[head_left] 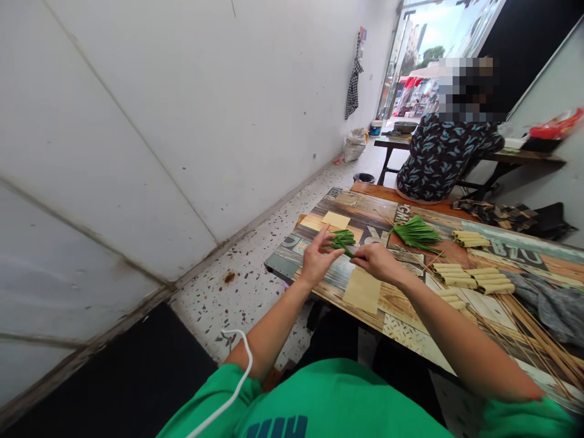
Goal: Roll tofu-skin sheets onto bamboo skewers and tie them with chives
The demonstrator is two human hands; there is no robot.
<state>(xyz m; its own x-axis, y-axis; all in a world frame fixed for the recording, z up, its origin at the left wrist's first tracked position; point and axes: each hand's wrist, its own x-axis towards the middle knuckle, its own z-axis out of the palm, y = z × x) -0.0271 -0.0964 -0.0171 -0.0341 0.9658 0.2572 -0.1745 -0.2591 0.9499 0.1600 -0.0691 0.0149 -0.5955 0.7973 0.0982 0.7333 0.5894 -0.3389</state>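
A short bundle of green chives (343,238) lies between my two hands over the wooden table. My left hand (318,255) has its thumb and fingers curled about the near-left side of the bundle. My right hand (376,261) is closed in a pinch at the bundle's right end, on the stems. Something pale shows by its fingertips, too small to make out. Just below my hands lies a thin yellowish sheet (362,291), like tofu skin. Another such sheet (336,219) lies beyond my left hand. To the right rests a larger pile of cut chives (416,233).
Yellow rolls (454,277) with green filling sit in groups on the right of the table (292,266). Thin wooden skewers (524,322) and a grey cloth (550,307) lie beyond. A person (449,152) sits on a bench ahead. A white wall (205,121) stands left.
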